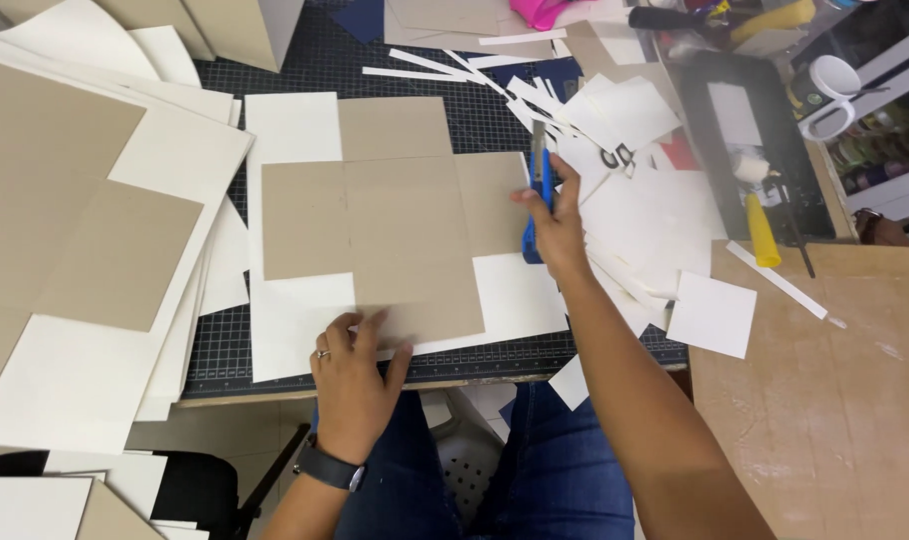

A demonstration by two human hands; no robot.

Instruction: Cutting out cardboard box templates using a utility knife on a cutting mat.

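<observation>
Two hands are at work on one sheet: our left hand lies flat on the near edge of the cream sheet, fingers spread and pressing down the brown cardboard glued on it, while our right hand closes its fingers round a blue utility knife at the cardboard's right edge, blade pointing far. We judge the job well along: the brown pieces already sit in a cross on the cream sheet, which lies on the dark cutting mat in the middle of the table. Near-left and far-left corners of the sheet look still uncut, and the right side appears to be the one being trimmed now, though we cannot tell how far the cut runs. Many white offcuts lie right of the knife, and a stack of finished-looking boards rests at left. Yellow tools and a tape roll sit far right.
</observation>
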